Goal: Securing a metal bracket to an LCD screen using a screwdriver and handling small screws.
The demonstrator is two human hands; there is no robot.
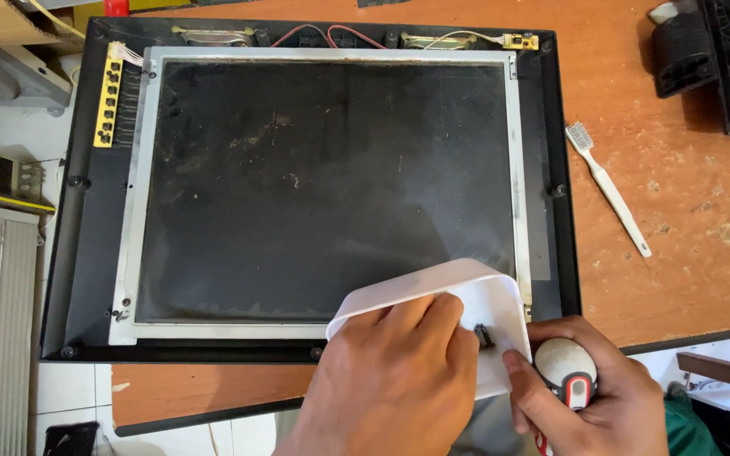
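Observation:
A dusty black display panel [323, 186] in a metal frame lies face up inside a black plastic casing [86, 279] on a worn wooden table. My left hand [394, 380] rests its fingers in a small white plastic tray [492, 295] at the panel's near right corner, over a small dark part [483, 335] that looks like a screw. My right hand [593, 397] is closed around a screwdriver handle [566, 371], grey with red and black, and its thumb touches the tray's edge.
A white toothbrush [608, 187] lies on the table right of the casing. Black plastic parts [711, 51] sit at the far right corner. A yellow button board [108, 97] and red wires [314, 35] line the casing's edges. A fan [2, 80] stands at left.

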